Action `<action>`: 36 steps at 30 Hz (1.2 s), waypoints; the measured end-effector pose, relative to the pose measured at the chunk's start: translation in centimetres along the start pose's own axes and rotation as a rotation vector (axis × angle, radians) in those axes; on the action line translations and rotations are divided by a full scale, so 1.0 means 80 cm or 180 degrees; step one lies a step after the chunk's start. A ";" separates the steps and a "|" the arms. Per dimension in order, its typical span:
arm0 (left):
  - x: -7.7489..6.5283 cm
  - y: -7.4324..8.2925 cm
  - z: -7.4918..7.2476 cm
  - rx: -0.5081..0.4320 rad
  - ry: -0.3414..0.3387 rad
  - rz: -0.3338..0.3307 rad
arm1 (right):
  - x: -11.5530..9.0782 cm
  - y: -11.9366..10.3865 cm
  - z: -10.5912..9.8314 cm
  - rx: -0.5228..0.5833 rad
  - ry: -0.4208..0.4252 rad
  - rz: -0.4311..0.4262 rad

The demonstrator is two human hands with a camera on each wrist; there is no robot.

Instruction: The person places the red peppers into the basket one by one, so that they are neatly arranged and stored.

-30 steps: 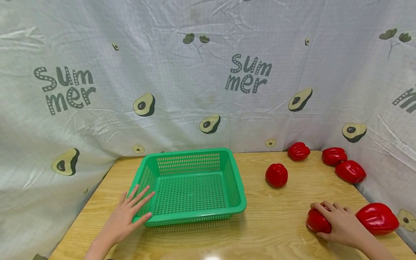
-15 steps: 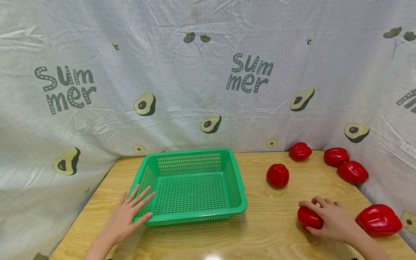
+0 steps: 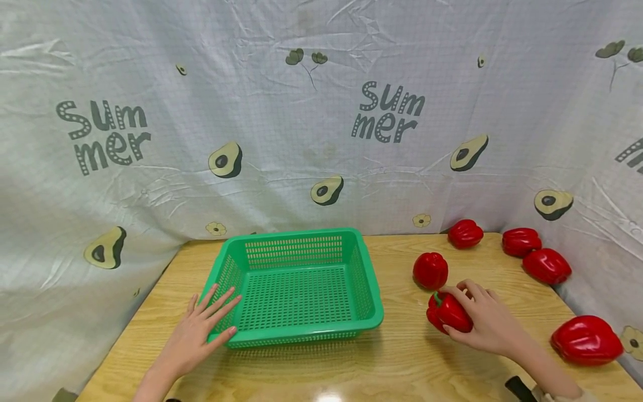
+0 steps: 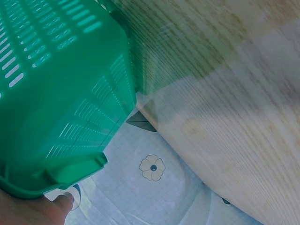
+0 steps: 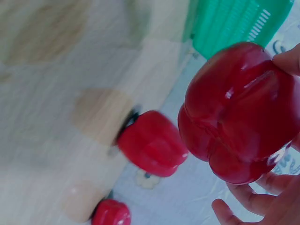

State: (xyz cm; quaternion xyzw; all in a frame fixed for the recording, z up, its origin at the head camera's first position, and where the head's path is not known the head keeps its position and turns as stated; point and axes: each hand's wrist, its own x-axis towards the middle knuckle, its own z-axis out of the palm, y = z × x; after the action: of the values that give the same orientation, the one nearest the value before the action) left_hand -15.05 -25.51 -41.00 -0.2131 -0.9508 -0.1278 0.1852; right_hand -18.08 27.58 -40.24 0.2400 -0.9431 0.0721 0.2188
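1. Counter point(image 3: 412, 368), pale wood grain, glossy; carries every item below except the cloth.

2. Held pepper point(image 3: 449, 311), red, lobed, right of the basket; appears raised just off the counter, stem point(image 3: 438, 298) angled toward the basket. Handling, as judged: light, firm-walled and unlikely to dent under a moderate grip, though the sheen suggests a slick skin. Best hold: around the broad body, across the lobes, rather than by the short stem.

3. Right hand point(image 3: 479, 321), partly closed: fingers curve over the held pepper's far side, thumb on its near side, gap as wide as the body.

4. Left hand point(image 3: 193, 332), fingers outspread and straight, laid over the basket's near left corner; touches the rim, grasps nothing.

5. Large pepper point(image 3: 586, 340), lying at the counter's right, well apart from both hands.

6. Green basket point(image 3: 311, 330), plastic, rectangular, slotted walls and base; left of centre.

7. Middle pepper point(image 3: 430, 271), just beyond the held one.

8. Right-edge pepper point(image 3: 546, 265) and its neighbour, the corner pepper point(image 3: 521, 242), touching or nearly so; cannot tell.

9. Rear pepper point(image 3: 465, 233), at the back edge.

10. Printed cloth point(image 3: 276, 111), pale, avocado and "summer" motifs; hangs behind.
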 end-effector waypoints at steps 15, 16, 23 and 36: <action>0.001 0.002 -0.003 -0.0013 -0.0072 -0.0094 | 0.050 -0.023 0.001 0.0308 0.0625 -0.0503; 0.002 0.002 -0.003 -0.0011 -0.0078 -0.0099 | 0.054 -0.024 0.001 0.0315 0.0654 -0.0541; 0.002 0.001 -0.002 0.0008 -0.0112 -0.0125 | 0.078 -0.031 0.002 0.0448 0.0781 -0.0767; 0.001 0.000 0.000 0.0066 -0.0047 -0.0081 | 0.119 -0.052 0.012 0.0610 0.0840 -0.0858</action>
State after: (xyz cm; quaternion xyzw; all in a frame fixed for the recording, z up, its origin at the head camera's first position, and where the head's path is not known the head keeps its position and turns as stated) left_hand -15.10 -25.48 -40.96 -0.2001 -0.9560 -0.1187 0.1787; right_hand -23.96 19.72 -36.74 0.3721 -0.8544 0.1623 0.3243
